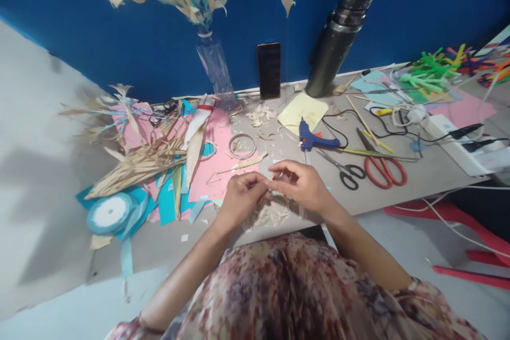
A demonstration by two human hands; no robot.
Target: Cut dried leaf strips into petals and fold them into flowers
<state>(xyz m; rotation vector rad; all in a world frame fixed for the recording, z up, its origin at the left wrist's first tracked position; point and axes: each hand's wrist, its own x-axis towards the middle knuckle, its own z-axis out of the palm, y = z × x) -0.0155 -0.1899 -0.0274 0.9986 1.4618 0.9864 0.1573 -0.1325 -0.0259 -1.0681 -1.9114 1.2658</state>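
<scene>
At the table's near edge, my left hand (244,195) is closed in a pinch, thumb against fingertips. My right hand (303,185) meets it there, its thumb and fingers also drawn together. Whatever sits between the fingertips is too small and too covered to make out. Below both hands lies a pile of pale dried husk scraps (268,217). Just beyond them are a thin husk strip (243,163) and a roll of tape (242,146) on pink paper (211,180). A blue glue gun (316,138) rests on a yellow sheet (297,111), past my right hand.
Black-handled scissors (348,174) and red-handled scissors (384,170) lie to the right, near a white power strip (458,143). A dark flask (337,45), a phone (270,71) and a bottle (217,71) of husk flowers stand behind. Dried husks (139,167) and a ribbon spool (109,212) are left.
</scene>
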